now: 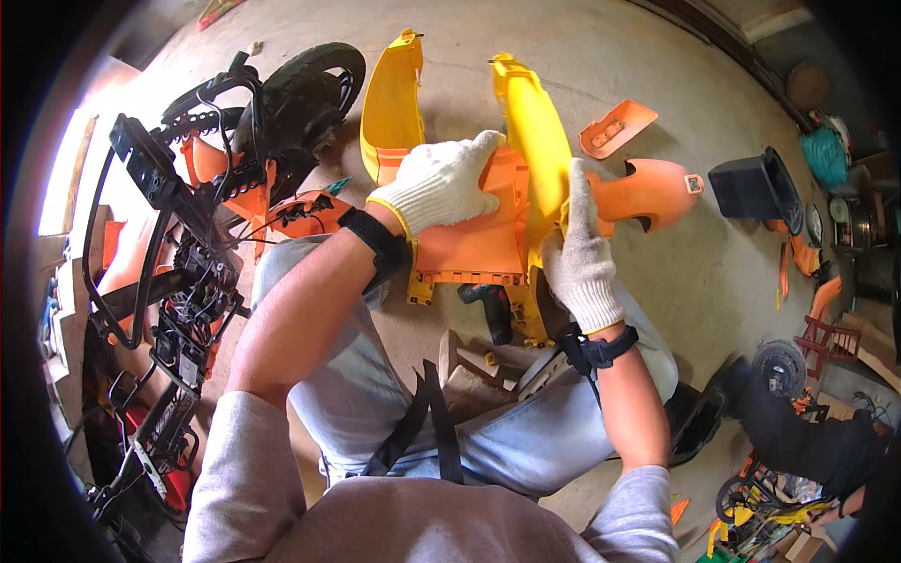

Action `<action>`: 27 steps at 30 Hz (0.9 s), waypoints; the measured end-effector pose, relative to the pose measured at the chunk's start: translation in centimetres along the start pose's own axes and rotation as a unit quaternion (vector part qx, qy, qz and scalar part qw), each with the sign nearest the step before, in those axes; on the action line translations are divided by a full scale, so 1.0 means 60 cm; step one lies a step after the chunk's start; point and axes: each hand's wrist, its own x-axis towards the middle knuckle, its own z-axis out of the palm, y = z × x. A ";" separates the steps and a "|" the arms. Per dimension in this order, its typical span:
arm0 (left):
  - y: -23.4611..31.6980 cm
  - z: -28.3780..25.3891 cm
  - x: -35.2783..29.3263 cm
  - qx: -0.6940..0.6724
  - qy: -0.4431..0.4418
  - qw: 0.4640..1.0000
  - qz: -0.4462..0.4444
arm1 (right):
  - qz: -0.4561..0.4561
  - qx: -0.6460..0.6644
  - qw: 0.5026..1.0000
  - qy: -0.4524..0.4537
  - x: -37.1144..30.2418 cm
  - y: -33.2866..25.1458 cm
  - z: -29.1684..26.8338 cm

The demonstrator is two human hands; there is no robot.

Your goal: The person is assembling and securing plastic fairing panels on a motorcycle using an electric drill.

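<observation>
Over my knees lies a body assembly with a broad orange plastic panel (471,249) between two long curved yellow fairing panels. My left hand (441,183), in a white knit glove, rests over the orange panel with finger and thumb bent around part of it; some fingers are hidden. The left yellow panel (392,103) rises beyond that hand. Along the right yellow panel (537,131), my right hand (579,258) is closed on the outer edge, its gloved fingers pointing away from me. Below the orange panel, a dark cordless drill (493,310) is partly covered.
A stripped motorcycle frame (192,281) with a black wheel (305,98) stands at left. Loose on the floor lie a small orange cover (618,129), an orange fender (657,190) and a black bin-like part (758,188). Another person's dark sleeve (798,432) shows at lower right.
</observation>
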 end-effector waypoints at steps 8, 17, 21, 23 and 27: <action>0.023 0.003 -0.005 0.006 -0.027 0.999 0.044 | 0.006 -0.001 0.999 -0.037 0.019 -0.017 -0.007; 0.021 0.023 -0.002 0.019 -0.015 0.996 0.091 | 0.117 -0.071 0.990 -0.038 0.070 0.036 -0.024; 0.031 0.021 0.004 0.030 -0.004 0.996 0.086 | 0.178 -0.060 0.981 -0.048 0.123 0.140 -0.035; 0.045 0.014 0.007 0.027 -0.005 0.996 0.079 | 0.151 -0.016 0.988 -0.013 0.134 0.219 -0.030; 0.010 0.028 -0.002 0.019 -0.008 0.998 0.063 | 0.243 0.031 0.967 -0.069 0.148 0.274 0.027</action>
